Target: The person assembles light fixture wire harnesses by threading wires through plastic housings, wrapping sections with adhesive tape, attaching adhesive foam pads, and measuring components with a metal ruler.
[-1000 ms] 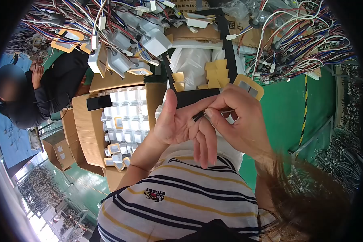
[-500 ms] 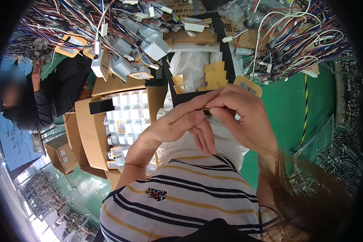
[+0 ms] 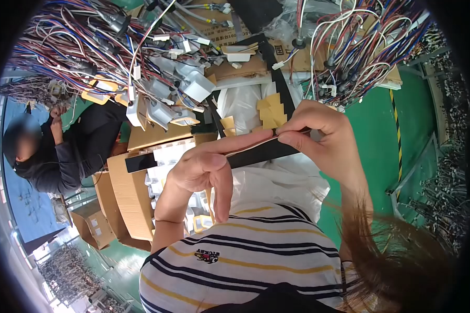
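A thin wire (image 3: 251, 146) runs between my two hands, along the outstretched index finger of my left hand (image 3: 206, 169). The thumb of that hand is bent over the wire, and its other fingers hang curled. At the wire's far end, my right hand (image 3: 321, 138) pinches it between thumb and index finger. Below and behind the hands lies a black strip or frame edge (image 3: 269, 155). Yellow pieces (image 3: 271, 110) rest on white plastic just beyond them.
Bundles of coloured wires (image 3: 83, 47) with connectors and white housings (image 3: 196, 86) stand at the upper left. More wires (image 3: 355, 57) hang at the upper right. A cardboard box (image 3: 128, 195) of white parts is at left. Another person (image 3: 62, 151) sits further left.
My hands have moved apart, my left hand to the left and my right hand slightly right. A length of wire now shows between them. The view has shifted a little.
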The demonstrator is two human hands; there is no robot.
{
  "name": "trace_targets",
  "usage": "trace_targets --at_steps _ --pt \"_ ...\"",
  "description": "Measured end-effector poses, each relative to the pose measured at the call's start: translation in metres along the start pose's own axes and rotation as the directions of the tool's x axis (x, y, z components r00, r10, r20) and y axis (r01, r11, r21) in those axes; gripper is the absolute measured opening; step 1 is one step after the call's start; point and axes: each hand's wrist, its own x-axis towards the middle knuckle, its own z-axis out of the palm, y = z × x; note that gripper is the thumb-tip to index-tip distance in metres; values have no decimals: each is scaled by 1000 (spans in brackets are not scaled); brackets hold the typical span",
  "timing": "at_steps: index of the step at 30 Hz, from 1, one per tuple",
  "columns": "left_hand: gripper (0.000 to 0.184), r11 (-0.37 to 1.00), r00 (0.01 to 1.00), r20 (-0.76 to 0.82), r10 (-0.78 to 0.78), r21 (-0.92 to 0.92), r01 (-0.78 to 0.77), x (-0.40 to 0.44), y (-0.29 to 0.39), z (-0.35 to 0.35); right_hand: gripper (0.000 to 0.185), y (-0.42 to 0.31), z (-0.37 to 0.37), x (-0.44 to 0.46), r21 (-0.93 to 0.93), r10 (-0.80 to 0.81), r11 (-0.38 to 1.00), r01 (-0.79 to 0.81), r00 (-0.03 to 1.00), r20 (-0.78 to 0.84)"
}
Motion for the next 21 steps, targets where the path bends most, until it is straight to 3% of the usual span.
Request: trace_targets --at_steps 6,10,12,13,15,17,18,21 --pt "88 999 998 46 -30 -13 31 2 -1 0 11 7 -6 5 75 -122 991 114 986 110" --pt "96 1000 1000 -2 10 12 -10 5 -5 2 11 8 -11 7 1 -137 990 139 979 151" --pt "100 989 983 -169 73 137 -50 15 -6 -1 11 12 -10 6 -27 -103 994 108 984 143" --pt "102 978 920 -366 143 198 -73 24 -10 8 10 14 -9 7 -94 -113 987 127 983 142" --pt "85 855 911 -334 241 517 -37 27 -15 -24 9 19 -8 12 -222 -135 961 167 979 150" --pt "73 688 923 -217 316 723 -66 32 -12 -40 9 30 -4 12 -281 -167 940 191 980 109" --pt "80 634 927 -240 288 773 3 35 -7 -38 9 32 -7 13 -353 -175 913 205 978 116" --pt "79 562 948 -203 245 826 32 39 -4 -41 9 37 -8 14 -468 -219 845 259 966 139"
